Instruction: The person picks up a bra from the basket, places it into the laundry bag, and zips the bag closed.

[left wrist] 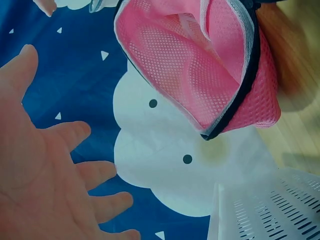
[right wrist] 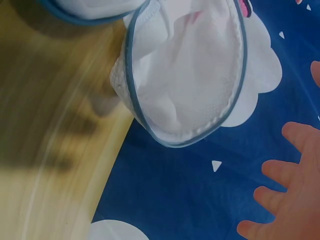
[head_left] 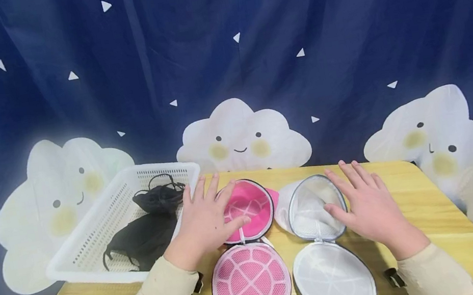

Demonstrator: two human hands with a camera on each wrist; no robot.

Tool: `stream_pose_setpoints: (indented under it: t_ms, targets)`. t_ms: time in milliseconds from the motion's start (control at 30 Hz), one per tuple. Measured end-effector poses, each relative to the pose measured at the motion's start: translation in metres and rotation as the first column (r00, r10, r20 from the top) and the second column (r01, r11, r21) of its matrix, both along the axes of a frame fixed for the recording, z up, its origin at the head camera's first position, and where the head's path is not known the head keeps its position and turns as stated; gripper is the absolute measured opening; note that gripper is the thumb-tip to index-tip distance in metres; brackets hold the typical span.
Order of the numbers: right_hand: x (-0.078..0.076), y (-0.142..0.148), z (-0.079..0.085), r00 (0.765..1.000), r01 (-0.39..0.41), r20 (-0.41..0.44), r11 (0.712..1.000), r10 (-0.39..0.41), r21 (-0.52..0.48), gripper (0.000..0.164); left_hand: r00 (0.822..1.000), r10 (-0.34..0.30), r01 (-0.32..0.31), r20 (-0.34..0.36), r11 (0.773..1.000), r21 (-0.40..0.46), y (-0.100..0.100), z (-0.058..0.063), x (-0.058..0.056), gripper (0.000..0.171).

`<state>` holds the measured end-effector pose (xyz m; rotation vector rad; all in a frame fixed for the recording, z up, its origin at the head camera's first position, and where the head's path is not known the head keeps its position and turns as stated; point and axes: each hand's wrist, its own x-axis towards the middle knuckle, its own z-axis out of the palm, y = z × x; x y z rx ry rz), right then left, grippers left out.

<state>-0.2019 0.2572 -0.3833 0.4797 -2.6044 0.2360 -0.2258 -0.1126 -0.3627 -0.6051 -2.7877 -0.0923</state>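
Observation:
Two mesh laundry bags stand side by side on the table, their round lids folded down toward me. The left one is a pink mesh bag (head_left: 259, 211) with dark trim and a pink lid (head_left: 240, 287). To its right is a white mesh bag (head_left: 308, 203) with grey-blue trim and a white lid (head_left: 334, 281). My left hand (head_left: 205, 220), fingers spread, hovers at the pink bag's left side and overlaps its opening in the head view. Over the white bag's right side is my right hand (head_left: 370, 204), its fingers also spread. Both hands hold nothing. Inside the bags only mesh lining shows.
A white plastic basket (head_left: 94, 278) with slotted walls stands on the left of the wooden table (head_left: 443, 218). Black cloth items (head_left: 150, 236) with thin straps lie in it. Behind the table's far edge hangs a dark blue curtain (head_left: 199, 29) printed with clouds.

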Motion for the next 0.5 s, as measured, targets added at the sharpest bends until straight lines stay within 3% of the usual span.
stream_pose_setpoints:
  t_ms: [500]
  targets:
    - [0.0003, 0.0003, 0.0001, 1.0, -0.014, -0.003, 1.0, 0.014, -0.007, 0.069, 0.999, -0.029, 0.029, -0.015, 0.999, -0.04, -0.0011, 0.0023, 0.0006, 0.084]
